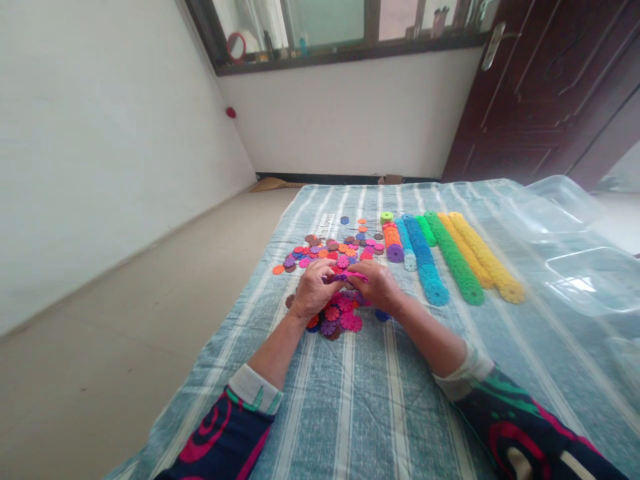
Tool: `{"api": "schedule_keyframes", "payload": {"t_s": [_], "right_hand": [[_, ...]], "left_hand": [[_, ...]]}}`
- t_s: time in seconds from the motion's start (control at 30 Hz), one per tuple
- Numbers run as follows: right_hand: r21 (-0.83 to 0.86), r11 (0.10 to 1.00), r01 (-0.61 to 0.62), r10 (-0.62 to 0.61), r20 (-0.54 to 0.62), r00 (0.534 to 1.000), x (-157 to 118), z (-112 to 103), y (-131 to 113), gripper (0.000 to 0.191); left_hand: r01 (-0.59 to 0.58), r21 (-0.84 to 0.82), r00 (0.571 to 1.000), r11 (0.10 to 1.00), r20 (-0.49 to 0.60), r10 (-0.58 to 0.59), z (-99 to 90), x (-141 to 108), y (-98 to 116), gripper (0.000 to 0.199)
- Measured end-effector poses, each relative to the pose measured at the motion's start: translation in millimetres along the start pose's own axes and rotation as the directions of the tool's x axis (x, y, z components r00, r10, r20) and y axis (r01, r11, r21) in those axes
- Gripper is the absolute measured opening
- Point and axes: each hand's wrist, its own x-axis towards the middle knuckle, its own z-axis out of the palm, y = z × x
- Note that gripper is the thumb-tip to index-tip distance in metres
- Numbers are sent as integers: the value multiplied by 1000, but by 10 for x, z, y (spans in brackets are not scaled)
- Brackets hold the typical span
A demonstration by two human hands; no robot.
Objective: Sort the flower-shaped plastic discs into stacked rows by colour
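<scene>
Left hand [314, 287]: closed, fingertips pinching a purple round notched plastic disc [341, 278]. Right hand [376, 285]: closed, fingertips pinching a pink round notched plastic disc [356, 275]. The 2 hands nearly meet above a loose mixed pile of pink, purple, red, orange, brown and blue notched plastic discs [333, 311]. Right of pile, overlapping disc rows: orange-to-purple row [391, 235], long blue row [424, 257], long green row [453, 260], 2 long yellow rows [483, 257] side by side. Far right: 2 clear plastic containers [590, 280]. All on blue-grey cloth with pale stripes [330, 407]. Dark red panelled door [540, 87] beyond.
</scene>
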Motion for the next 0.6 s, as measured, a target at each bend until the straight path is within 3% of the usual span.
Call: {"api": "schedule_keyframes", "payload": {"t_s": [0.23, 0.4, 0.5, 0.6], "right_hand": [[105, 990, -94, 86, 74, 994, 25, -37, -89, 17], [164, 980, -112, 117, -24, 993, 95, -231, 104, 17], [68, 980, -185, 192, -122, 974, 120, -418, 314, 19], [-158, 932, -325, 291, -205, 934, 95, -584, 495, 20]], "left_hand": [[-50, -30, 999, 998, 22, 50, 3, -1, 36, 20], [-63, 7, 998, 998, 3, 63, -6, 5, -32, 16], [-53, 54, 998, 997, -24, 54, -9, 8, -69, 13], [-50, 103, 998, 993, -32, 53, -10, 8, -86, 13]]}}
